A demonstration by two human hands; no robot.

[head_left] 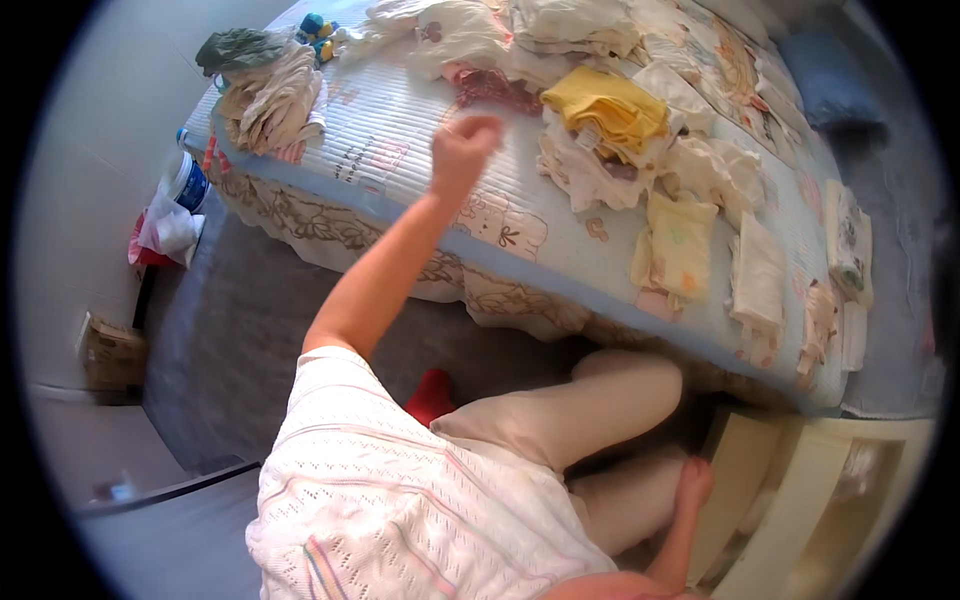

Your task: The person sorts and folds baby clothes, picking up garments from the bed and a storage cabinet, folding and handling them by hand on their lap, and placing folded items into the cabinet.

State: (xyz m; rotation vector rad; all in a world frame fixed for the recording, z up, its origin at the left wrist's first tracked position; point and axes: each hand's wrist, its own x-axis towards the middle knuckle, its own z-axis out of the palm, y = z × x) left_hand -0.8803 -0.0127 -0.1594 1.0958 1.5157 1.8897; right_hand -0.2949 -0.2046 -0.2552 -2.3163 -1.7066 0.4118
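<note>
Left hand (466, 152) out over the bed (410, 190), just beside the dark red cloth (490, 90): seemingly a reach among clothes.
Its fingers look curled but blurred, so closure is unclear; grasping cloth would call for open fingers. The right hand (693, 485) rests on a leg, its grip unclear. Of 2 containers, the tub's (187, 184) contents are hidden; the cream cabinet (805, 490) holds something pale.

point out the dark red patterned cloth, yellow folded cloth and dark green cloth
Dark red patterned cloth (492, 89), head view: its crumpled middle.
Yellow folded cloth (605, 102), head view: its top face.
Dark green cloth (240, 49), head view: its upper surface.
</note>
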